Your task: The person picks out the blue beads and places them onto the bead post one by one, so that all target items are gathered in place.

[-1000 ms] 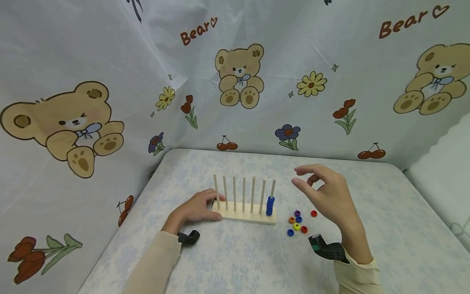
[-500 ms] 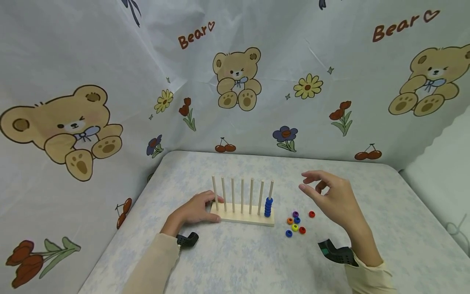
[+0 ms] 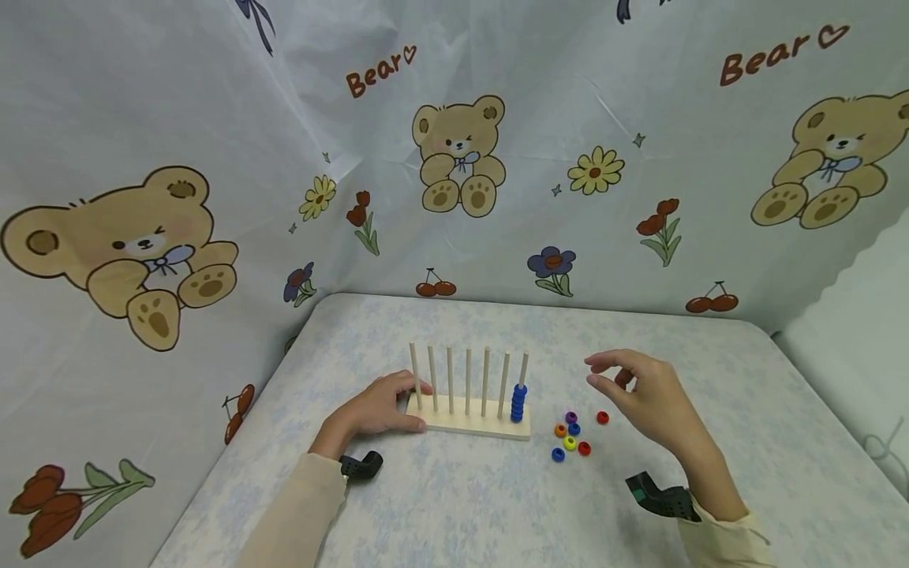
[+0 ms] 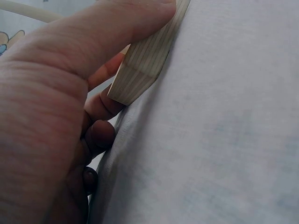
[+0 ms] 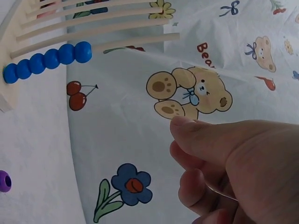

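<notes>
A pale wooden peg rack (image 3: 469,426) stands on the table, its row of several upright pegs bare except the rightmost. On that peg sits a stack of several blue beads (image 3: 518,404), also seen from the side in the right wrist view. My left hand (image 3: 379,406) grips the left end of the rack's base, thumb along the front edge and fingers behind. In the left wrist view the thumb presses on the base (image 4: 147,58). My right hand (image 3: 649,398) hovers above the table, right of the loose beads, fingers loosely bent, with nothing visible between thumb and index finger.
Several loose beads lie right of the rack: a purple bead (image 3: 571,417), an orange bead (image 3: 560,430), a yellow bead (image 3: 570,443), and blue and red ones. A red bead (image 3: 603,417) lies slightly apart. A bear-print cloth (image 3: 284,102) hangs behind the table.
My right hand has drawn away from the rack to the right and come lower, its thumb and index finger slightly closer together. The left hand keeps its grip on the rack.
</notes>
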`<action>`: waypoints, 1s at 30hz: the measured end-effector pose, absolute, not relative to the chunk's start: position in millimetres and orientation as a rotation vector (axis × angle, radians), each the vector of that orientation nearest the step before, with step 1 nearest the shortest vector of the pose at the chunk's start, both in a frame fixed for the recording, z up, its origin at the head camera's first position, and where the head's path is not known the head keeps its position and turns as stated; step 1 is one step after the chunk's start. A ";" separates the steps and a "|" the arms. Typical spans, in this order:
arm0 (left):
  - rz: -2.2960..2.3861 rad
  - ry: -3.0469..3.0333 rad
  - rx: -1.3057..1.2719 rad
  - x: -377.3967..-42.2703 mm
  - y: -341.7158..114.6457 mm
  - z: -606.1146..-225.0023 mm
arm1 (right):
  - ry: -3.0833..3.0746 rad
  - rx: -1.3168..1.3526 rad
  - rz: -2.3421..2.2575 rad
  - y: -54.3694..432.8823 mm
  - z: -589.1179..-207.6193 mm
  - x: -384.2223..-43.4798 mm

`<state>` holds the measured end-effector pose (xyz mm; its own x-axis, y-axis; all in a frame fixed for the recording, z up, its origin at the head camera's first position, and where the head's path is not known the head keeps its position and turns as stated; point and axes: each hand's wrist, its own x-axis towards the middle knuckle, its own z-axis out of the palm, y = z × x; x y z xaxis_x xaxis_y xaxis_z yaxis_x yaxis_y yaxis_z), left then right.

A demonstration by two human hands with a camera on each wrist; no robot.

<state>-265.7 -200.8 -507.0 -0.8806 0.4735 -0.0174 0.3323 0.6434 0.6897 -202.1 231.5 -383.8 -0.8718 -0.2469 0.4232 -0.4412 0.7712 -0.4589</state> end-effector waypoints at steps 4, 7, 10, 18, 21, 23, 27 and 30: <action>1.063 2.667 0.670 -266.0 -200.7 -506.0 | -2.696 0.543 0.817 235.0 -384.6 -204.0; 1.078 2.654 0.671 -264.6 -198.9 -504.9 | -2.757 0.558 0.840 239.2 -387.2 -206.0; 1.089 2.646 0.664 -262.9 -197.8 -505.5 | -2.778 0.576 0.863 243.8 -396.3 -211.8; 1.113 2.639 0.667 -260.8 -198.9 -505.6 | -2.807 0.668 1.009 257.8 -430.2 -233.6; 1.114 2.639 0.668 -260.6 -199.1 -504.5 | -2.835 0.707 1.097 261.0 -439.4 -238.5; 1.107 2.640 0.665 -260.5 -198.9 -503.7 | -2.849 0.729 1.154 261.9 -444.0 -240.4; 1.087 2.654 0.664 -260.8 -199.2 -503.6 | -2.875 0.782 1.178 261.6 -451.5 -243.0; 1.072 2.667 0.674 -261.3 -199.8 -504.2 | -2.890 0.815 1.114 261.6 -455.7 -243.8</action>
<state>-261.3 -199.8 -504.2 -0.8788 0.4771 -0.0062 0.3401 0.6356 0.6931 -243.8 261.6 -455.7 -0.8687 -0.4801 0.1216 -0.4375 0.6290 -0.6426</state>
